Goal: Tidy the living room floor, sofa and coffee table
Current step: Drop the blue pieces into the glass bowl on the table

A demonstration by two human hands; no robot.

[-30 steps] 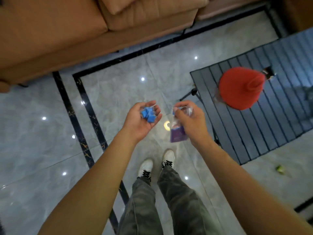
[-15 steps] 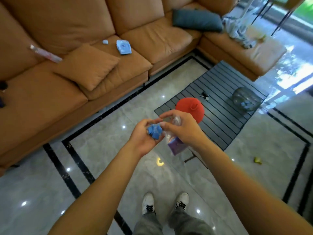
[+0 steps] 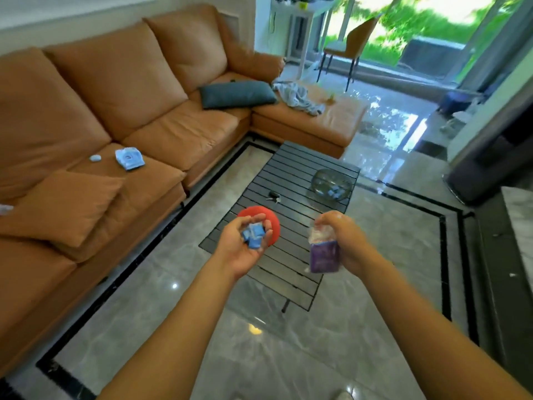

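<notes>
My left hand is palm up, fingers curled round several small blue packets. My right hand grips the clear top of a purple plastic bag that hangs below it. Both hands hover over the near end of the dark slatted coffee table. On that table sit a red hat, partly behind my left hand, a set of keys and a glass bowl holding blue packets. The orange sofa carries a blue pouch and a small pale blue object.
On the sofa lie an orange cushion, a grey cushion and a crumpled grey cloth. A chair stands by the far window. A dark cabinet lines the right side. Glossy tile floor surrounds the table.
My view has lifted from the floor to the whole room. My hands, close together before, have moved apart; each still holds the same thing.
</notes>
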